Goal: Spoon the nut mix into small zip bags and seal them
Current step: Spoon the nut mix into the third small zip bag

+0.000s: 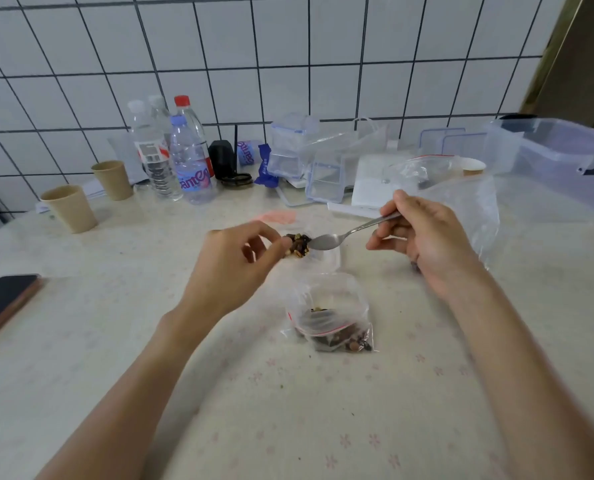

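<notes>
My left hand (240, 258) pinches the edge of a small clear zip bag (326, 263) and holds it just above the table. A clump of dark nut mix (297, 245) shows by my fingertips. My right hand (423, 237) grips the handle of a metal spoon (326, 241), whose bowl touches the nut mix at the bag's mouth. Nearer to me, filled small zip bags (337, 327) with red seal strips lie on the table, nut mix inside them.
A large clear zip bag (461, 202) lies behind my right hand, next to a big clear plastic bin (551, 161). Water bottles (184, 161), two paper cups (70, 209) and clear lidded boxes (288, 147) stand along the tiled wall. A phone (1, 299) lies at the left edge.
</notes>
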A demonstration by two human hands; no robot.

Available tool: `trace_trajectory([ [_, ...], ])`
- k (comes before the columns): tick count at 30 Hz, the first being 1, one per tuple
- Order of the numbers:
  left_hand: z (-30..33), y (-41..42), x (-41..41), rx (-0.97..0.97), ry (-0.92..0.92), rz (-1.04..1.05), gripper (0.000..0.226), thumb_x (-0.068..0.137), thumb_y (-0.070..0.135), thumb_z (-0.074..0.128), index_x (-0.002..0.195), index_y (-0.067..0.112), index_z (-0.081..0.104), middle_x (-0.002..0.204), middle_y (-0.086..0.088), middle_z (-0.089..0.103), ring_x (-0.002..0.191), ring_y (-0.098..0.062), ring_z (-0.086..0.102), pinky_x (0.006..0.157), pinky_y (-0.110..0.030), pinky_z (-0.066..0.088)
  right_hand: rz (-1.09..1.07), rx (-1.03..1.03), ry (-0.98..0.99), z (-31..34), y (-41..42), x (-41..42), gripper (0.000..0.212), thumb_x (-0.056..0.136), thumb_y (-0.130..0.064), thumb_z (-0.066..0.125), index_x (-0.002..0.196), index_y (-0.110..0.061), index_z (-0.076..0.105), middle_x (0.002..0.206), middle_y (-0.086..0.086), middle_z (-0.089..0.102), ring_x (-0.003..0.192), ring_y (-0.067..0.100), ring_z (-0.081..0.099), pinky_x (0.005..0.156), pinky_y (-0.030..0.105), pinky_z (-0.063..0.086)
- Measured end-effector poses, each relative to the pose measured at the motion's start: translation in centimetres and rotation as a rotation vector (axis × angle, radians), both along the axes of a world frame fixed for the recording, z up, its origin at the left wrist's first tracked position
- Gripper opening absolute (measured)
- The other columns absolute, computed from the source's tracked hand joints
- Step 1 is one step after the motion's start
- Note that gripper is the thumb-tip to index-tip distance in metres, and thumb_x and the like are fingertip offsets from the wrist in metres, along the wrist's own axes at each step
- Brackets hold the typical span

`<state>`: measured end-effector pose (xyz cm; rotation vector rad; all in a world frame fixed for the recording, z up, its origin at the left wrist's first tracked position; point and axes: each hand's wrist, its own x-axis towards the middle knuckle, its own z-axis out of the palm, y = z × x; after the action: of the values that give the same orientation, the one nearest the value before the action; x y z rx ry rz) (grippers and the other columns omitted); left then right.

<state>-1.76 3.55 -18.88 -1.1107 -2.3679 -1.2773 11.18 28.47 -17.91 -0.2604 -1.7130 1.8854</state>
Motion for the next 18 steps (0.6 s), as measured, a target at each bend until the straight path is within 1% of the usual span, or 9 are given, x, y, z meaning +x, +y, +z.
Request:
trace_trajectory([
  [1,-0.1,0.0,-0.4,0.083,0.076,0.119,0.019,0.09,0.048,0.074,0.086,0.03,0.071,0.063,0.01,0.06,0.054,-0.009,0.051,0.056,-0.022,0.044,-0.018,-0.048,-0.01,-0.5,0.0,-0.5,0.033,0.108,-0.029,0.052,0.088,-0.007,0.066,0.066,0.01,0.066,0.066,0.032,0.071,0.069,0.042,0.061],
  [3,-0.6,-0.1,-1.2,0.136,0.161,0.321,0.03,0.087,0.055,0.075,0.097,0.028,0.065,0.081,0.01,0.061,0.066,-0.007,0.054,0.063,-0.026,0.046,-0.01,-0.103,-0.019,-1.4,0.0,-1.1,0.03,0.108,-0.03,0.053,0.092,-0.006,0.064,0.07,0.01,0.068,0.071,0.031,0.072,0.073,0.043,0.061],
  [5,-1.4,-0.2,-2.2,0.043,0.134,0.417,0.05,0.086,0.063,0.071,0.116,0.026,0.058,0.109,0.006,0.06,0.086,-0.012,0.059,0.075,-0.032,0.051,0.018,-0.111,-0.008,-1.9,-0.3,-1.6,0.026,0.106,-0.026,0.057,0.093,-0.006,0.065,0.074,0.009,0.067,0.076,0.03,0.072,0.078,0.043,0.062],
  [7,-2.3,0.0,-3.1,-0.115,-0.019,0.441,0.067,0.085,0.071,0.065,0.129,0.023,0.052,0.124,0.002,0.057,0.101,-0.016,0.059,0.085,-0.038,0.052,0.056,-0.096,0.01,-2.4,-0.8,-2.0,0.02,0.103,-0.022,0.061,0.092,-0.006,0.066,0.076,0.009,0.067,0.079,0.029,0.071,0.08,0.041,0.061],
  [9,-2.8,0.3,-3.7,-0.216,-0.248,0.407,0.072,0.083,0.074,0.065,0.129,0.019,0.053,0.12,0.0,0.06,0.099,-0.018,0.058,0.084,-0.038,0.052,0.085,-0.07,0.009,-2.6,-1.3,-2.3,0.016,0.099,-0.02,0.067,0.092,-0.006,0.069,0.079,0.01,0.068,0.081,0.03,0.072,0.081,0.038,0.061],
  [11,-3.2,0.5,-4.0,-0.285,-0.382,0.364,0.066,0.08,0.067,0.073,0.12,0.017,0.059,0.11,-0.002,0.065,0.094,-0.023,0.062,0.081,-0.039,0.055,0.102,-0.043,-0.018,-2.8,-1.7,-2.5,0.019,0.092,-0.023,0.071,0.096,-0.004,0.07,0.081,0.012,0.069,0.082,0.03,0.073,0.083,0.039,0.061],
  [14,-3.4,0.6,-4.1,-0.319,-0.369,0.344,0.059,0.072,0.055,0.086,0.109,0.016,0.063,0.101,-0.003,0.067,0.092,-0.026,0.063,0.077,-0.038,0.054,0.074,0.017,-0.05,-3.3,-2.5,-2.8,0.018,0.097,-0.02,0.069,0.097,-0.003,0.073,0.081,0.011,0.069,0.081,0.028,0.073,0.082,0.037,0.062],
  [16,-3.6,0.8,-3.8,-0.287,-0.345,0.312,0.052,0.07,0.048,0.089,0.103,0.017,0.064,0.094,0.0,0.067,0.087,-0.023,0.064,0.072,-0.035,0.053,0.02,0.082,-0.075,-3.8,-3.0,-3.1,0.022,0.102,-0.022,0.064,0.094,-0.005,0.075,0.076,0.008,0.069,0.077,0.025,0.073,0.077,0.033,0.063],
  [18,-3.8,1.2,-3.3,-0.233,-0.324,0.275,0.043,0.072,0.039,0.09,0.102,0.019,0.066,0.09,0.002,0.069,0.082,-0.02,0.065,0.071,-0.034,0.054,-0.025,0.157,-0.111,-4.0,-3.3,-3.3,0.027,0.103,-0.025,0.061,0.091,-0.005,0.074,0.071,0.006,0.069,0.072,0.023,0.073,0.075,0.035,0.064],
])
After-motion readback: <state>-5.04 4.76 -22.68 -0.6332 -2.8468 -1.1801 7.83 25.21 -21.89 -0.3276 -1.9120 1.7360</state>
